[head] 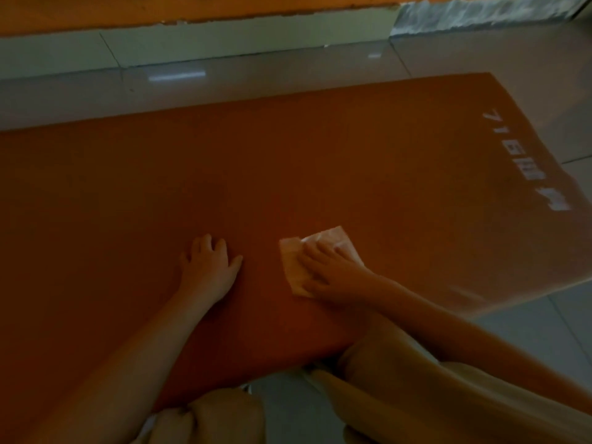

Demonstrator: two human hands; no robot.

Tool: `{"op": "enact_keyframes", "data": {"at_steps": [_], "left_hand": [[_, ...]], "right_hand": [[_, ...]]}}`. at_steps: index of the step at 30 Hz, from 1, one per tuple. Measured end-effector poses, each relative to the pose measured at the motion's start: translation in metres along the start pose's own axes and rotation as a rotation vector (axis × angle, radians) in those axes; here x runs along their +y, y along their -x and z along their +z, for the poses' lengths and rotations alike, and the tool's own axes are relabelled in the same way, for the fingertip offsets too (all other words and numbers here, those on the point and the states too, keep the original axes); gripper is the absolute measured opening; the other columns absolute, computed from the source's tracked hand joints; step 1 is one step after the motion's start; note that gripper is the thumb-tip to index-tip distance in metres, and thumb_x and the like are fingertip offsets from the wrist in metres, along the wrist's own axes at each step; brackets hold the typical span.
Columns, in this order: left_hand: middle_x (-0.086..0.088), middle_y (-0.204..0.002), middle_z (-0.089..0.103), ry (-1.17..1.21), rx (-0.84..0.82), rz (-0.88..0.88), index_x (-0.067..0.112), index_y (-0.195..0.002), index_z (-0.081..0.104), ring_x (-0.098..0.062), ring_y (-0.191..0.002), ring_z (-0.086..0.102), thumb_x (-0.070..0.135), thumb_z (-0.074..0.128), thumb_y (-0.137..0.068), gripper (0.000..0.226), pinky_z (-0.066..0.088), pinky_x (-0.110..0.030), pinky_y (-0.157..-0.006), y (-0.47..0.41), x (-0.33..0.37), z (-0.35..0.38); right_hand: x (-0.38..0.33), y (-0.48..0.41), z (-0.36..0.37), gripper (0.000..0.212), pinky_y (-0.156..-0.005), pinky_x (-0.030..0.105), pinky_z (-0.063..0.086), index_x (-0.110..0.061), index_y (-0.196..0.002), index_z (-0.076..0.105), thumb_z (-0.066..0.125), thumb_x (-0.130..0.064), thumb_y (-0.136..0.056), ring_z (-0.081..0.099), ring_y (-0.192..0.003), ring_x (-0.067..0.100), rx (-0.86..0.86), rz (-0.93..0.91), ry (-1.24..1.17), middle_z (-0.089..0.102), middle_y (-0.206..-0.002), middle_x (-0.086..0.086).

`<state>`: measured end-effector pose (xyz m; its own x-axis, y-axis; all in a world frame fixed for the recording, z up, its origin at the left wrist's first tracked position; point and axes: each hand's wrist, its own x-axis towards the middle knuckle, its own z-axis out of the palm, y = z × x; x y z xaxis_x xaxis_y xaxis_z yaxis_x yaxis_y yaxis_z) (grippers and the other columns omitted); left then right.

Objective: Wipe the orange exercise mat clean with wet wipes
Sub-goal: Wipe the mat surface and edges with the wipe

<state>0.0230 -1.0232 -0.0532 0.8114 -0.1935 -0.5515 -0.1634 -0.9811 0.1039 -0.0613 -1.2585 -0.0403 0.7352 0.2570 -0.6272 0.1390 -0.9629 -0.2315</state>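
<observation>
Pressing down flat, the right hand [326, 270] has its fingers spread straight over a white wet wipe [315, 256], pinning it to the orange mat [288, 174]. Left hand [208, 267] is planted palm-down just beside it, fingers relaxed and holding nothing, both forearms reaching forward. Mat's lying flat on a glossy tiled floor [96, 91], with white lettering [509, 161] printed near its right end. Knees in beige trousers [230, 415] show at the near edge.
</observation>
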Motion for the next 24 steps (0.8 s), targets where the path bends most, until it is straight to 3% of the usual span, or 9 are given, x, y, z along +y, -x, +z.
{"op": "enact_keyframes", "data": {"at_steps": [3,5,7,9,12,15,19,23,24], "left_hand": [[-0.014,-0.159,0.005,0.034,0.001,-0.044,0.010,-0.149,0.024,-0.031,-0.147,0.003,0.055,0.029,-0.099,0.067,0.009,-0.052,-0.118,-0.002,0.008,0.001],[-0.015,-0.160,0.003,0.030,0.022,-0.063,0.007,-0.150,0.021,-0.032,-0.147,0.002,0.053,0.027,-0.100,0.068,0.010,-0.053,-0.118,-0.001,0.013,0.006],[-0.012,-0.160,0.003,0.033,0.075,-0.061,0.008,-0.152,0.018,-0.032,-0.147,0.001,0.049,0.025,-0.101,0.066,0.010,-0.054,-0.118,0.002,0.016,0.012],[-0.006,-0.161,0.005,0.074,0.147,0.012,0.014,-0.152,0.018,-0.029,-0.148,0.002,0.042,0.027,-0.103,0.058,0.008,-0.054,-0.118,0.004,0.017,0.018],[0.002,-0.161,0.011,0.175,0.211,0.176,0.021,-0.152,0.023,-0.018,-0.148,0.005,0.034,0.033,-0.103,0.051,0.008,-0.050,-0.119,-0.003,0.018,0.018],[0.004,-0.161,0.011,0.237,0.171,0.131,0.024,-0.152,0.023,-0.016,-0.148,0.005,0.043,0.032,-0.102,0.054,0.007,-0.049,-0.119,-0.009,0.026,0.014],[0.004,-0.162,0.004,0.129,0.125,0.090,0.026,-0.153,0.017,-0.018,-0.149,-0.002,0.049,0.025,-0.101,0.057,0.002,-0.050,-0.119,-0.007,0.035,0.019],[0.004,-0.162,0.002,0.086,0.130,0.088,0.026,-0.154,0.015,-0.018,-0.149,-0.003,0.049,0.021,-0.102,0.058,0.003,-0.050,-0.119,-0.006,0.036,0.019],[0.004,-0.162,0.002,0.077,0.127,0.087,0.026,-0.154,0.014,-0.019,-0.149,-0.003,0.049,0.021,-0.102,0.058,0.003,-0.050,-0.119,-0.005,0.037,0.018]], "right_hand": [[0.000,0.031,0.004,0.081,-0.115,0.044,-0.010,-0.024,-0.152,-0.008,0.017,-0.068,-0.089,-0.018,-0.145,0.016,-0.046,-0.098,0.015,-0.017,-0.159,-0.005],[0.020,0.043,0.003,0.085,-0.115,0.042,-0.011,-0.024,-0.152,-0.010,0.022,-0.068,-0.088,-0.018,-0.145,0.016,-0.072,-0.022,-0.054,-0.018,-0.159,-0.003],[0.038,0.041,0.006,0.087,-0.116,0.043,-0.009,-0.022,-0.152,-0.010,0.010,-0.075,-0.085,-0.016,-0.146,0.019,-0.031,0.110,-0.086,-0.017,-0.159,0.000],[0.038,0.034,0.012,0.091,-0.116,0.044,-0.008,-0.024,-0.152,-0.010,-0.003,-0.079,-0.080,-0.016,-0.146,0.022,0.044,0.223,-0.116,-0.017,-0.159,0.001],[0.019,0.031,0.019,0.077,-0.115,0.044,-0.010,-0.027,-0.152,-0.009,0.009,-0.070,-0.090,-0.021,-0.144,0.021,0.064,0.135,-0.107,-0.021,-0.157,-0.003],[0.016,0.056,0.021,0.095,-0.110,0.034,-0.017,-0.030,-0.146,-0.017,-0.006,-0.079,-0.065,-0.029,-0.133,0.009,0.030,-0.012,-0.061,-0.029,-0.145,-0.011],[0.055,0.070,0.028,0.108,-0.107,0.032,-0.018,-0.029,-0.137,-0.027,-0.023,-0.091,-0.048,-0.030,-0.135,0.012,0.026,0.096,-0.163,-0.033,-0.142,-0.011],[0.062,0.047,0.028,0.078,-0.113,0.039,-0.012,-0.025,-0.150,-0.015,0.005,-0.069,-0.089,-0.021,-0.145,0.023,0.080,0.261,-0.188,-0.026,-0.154,-0.002],[0.056,0.045,0.028,0.078,-0.114,0.040,-0.012,-0.026,-0.151,-0.013,0.004,-0.070,-0.089,-0.022,-0.144,0.023,0.084,0.235,-0.181,-0.025,-0.155,-0.001]]}}
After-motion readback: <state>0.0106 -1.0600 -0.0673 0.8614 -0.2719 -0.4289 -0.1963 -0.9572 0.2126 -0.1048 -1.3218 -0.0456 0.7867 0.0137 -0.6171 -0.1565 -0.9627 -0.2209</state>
